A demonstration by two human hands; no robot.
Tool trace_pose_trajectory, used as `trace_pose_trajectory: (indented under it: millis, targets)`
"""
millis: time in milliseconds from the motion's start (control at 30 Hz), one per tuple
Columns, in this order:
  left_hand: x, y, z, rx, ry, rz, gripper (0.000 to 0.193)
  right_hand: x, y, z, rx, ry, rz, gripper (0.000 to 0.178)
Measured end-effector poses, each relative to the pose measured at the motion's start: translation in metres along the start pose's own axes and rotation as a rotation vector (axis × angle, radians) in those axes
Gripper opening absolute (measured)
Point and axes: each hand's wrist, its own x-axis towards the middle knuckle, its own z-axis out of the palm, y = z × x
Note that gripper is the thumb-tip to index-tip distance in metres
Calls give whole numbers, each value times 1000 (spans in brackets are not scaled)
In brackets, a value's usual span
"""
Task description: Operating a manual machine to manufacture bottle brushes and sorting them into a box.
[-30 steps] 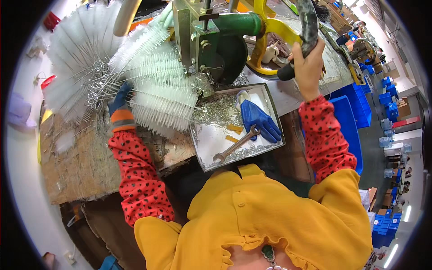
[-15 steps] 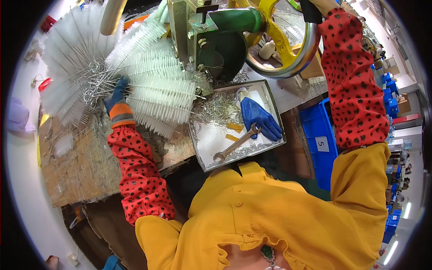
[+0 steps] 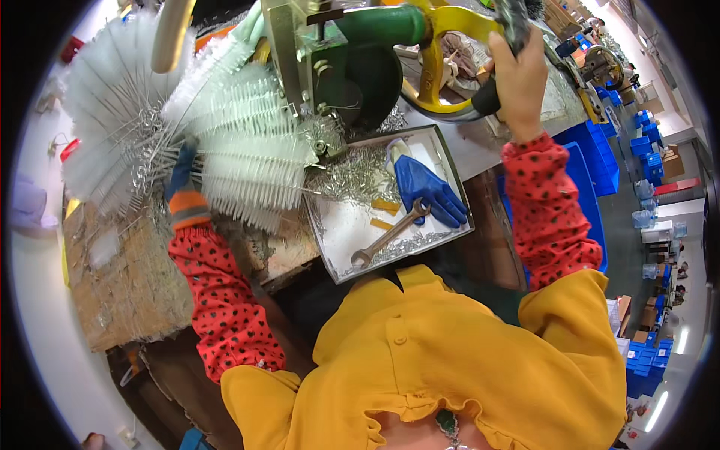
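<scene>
My left hand (image 3: 181,174), in a blue glove with an orange cuff, is closed at the looped wire stems of the white-bristled tube brushes (image 3: 255,142). Its fingertips are partly lost among the wires. A second fan of brushes (image 3: 105,105) lies just to the left. My bare right hand (image 3: 524,79) is wrapped round the black grip (image 3: 513,26) of a handwheel (image 3: 431,71) with yellow spokes. The wheel belongs to a green machine (image 3: 382,26), whose metal head (image 3: 289,52) stands beside the brushes' tips.
A shallow white tray (image 3: 337,255) below the machine holds metal clippings (image 3: 352,176), a blue glove (image 3: 427,187), an open-end wrench (image 3: 390,236) and small yellow strips. Blue bins (image 3: 589,176) stand at the right. The worn wooden bench (image 3: 127,285) ends near my left forearm.
The handwheel has turned, and my right hand has come nearer and a little left with its grip. My left hand has shifted slightly left, staying at the brush stems.
</scene>
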Motion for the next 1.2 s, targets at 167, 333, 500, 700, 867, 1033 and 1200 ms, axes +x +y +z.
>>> trace_pose_trajectory:
  millis: [167, 333, 500, 700, 867, 1033, 1200]
  targets:
    - [3, -6, -16, -136, 135, -92, 49, 48, -45, -10, -274, -46, -234, 30]
    - [10, -5, -8, -136, 341, -80, 41, 84, -64, -9, -453, -165, -324, 30]
    - [-2, -11, -1, -169, 414, 35, 47, 137, -71, 5, -380, -510, 25, 27]
    - [0, -17, 14, -252, 379, 167, 55, 184, -62, 35, -591, -674, -723, 24]
    - [3, -10, 20, -305, 316, 236, 62, 184, -60, 24, -253, -684, -36, 23]
    - [-14, 10, 34, 37, 574, 255, 68, 71, -79, -7, -349, -237, -75, 28]
    - [-19, 12, 27, -77, 237, -37, 50, -57, -26, 20, 201, 250, 19, 47]
